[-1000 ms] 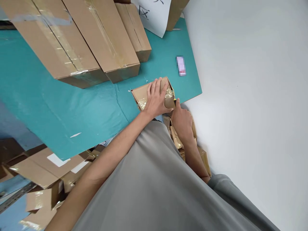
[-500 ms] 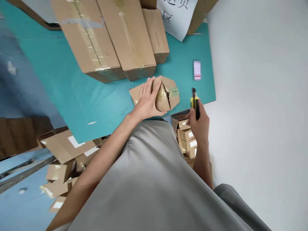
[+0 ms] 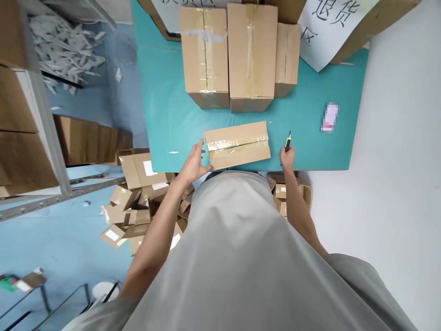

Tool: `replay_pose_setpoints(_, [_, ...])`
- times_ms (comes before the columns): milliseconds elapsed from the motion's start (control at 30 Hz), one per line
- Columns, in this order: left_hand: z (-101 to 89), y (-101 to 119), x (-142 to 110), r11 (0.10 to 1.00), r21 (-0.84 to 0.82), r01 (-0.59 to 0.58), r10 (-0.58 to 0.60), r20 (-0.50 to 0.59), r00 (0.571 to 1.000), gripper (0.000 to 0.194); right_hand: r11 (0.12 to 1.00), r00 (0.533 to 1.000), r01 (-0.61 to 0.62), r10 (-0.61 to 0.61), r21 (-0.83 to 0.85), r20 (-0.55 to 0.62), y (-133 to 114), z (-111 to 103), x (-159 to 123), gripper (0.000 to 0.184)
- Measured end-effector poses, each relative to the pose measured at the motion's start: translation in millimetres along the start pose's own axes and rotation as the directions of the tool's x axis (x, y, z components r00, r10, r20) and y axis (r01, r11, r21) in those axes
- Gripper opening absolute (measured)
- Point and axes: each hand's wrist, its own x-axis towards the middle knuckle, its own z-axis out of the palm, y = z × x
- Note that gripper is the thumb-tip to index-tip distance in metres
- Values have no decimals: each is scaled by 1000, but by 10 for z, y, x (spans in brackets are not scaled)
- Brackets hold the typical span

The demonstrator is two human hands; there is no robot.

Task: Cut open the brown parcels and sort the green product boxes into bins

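Observation:
A small taped cardboard box (image 3: pixel 238 145) lies on the teal table top (image 3: pixel 303 138), its long side nearly parallel to the front edge. A slit runs along the tape on its upper face. At the box's left end is my left hand (image 3: pixel 195 162), fingers apart, with the thumb by the lower left corner; whether it touches I cannot tell. To the right of the box, my right hand (image 3: pixel 287 157) grips a yellow and black utility knife (image 3: pixel 288 141), its tip pointing away from me.
Taped cartons (image 3: pixel 253 55) stand at the back of the table beside a paper sign (image 3: pixel 336 27). A blurred-out phone-like item (image 3: pixel 330 117) lies at the right. Several opened boxes (image 3: pixel 138 202) are heaped on the floor at left. A white wall (image 3: pixel 403 184) borders the right side.
The small box has turned to lie lengthwise with its slit face up. My left hand has shifted from its top to its left end. My right hand has drawn the knife away rightward.

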Motion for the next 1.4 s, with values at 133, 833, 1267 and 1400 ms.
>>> replay_pose_setpoints(133, [124,210,-82,993,-79,84,-90,-75,993,97,895,984,-117,46,431,172,-231,165,-8,22])
replay_pose_setpoints(833, [7,468,-328,982,-178,65,-92,-147,985,13,863,950,2,-159,506,268,-164,201,-385,39])
replay_pose_setpoints(1267, [280,559,-429,991,135,25,-3,-160,987,24,910,906,405,-413,89,95,-247,162,-160,67])
replay_pose_setpoints(1400, [319,536,-419,981,192,-6,46,-206,978,27,764,734,645,-622,8,273,-517,16,-333,68])
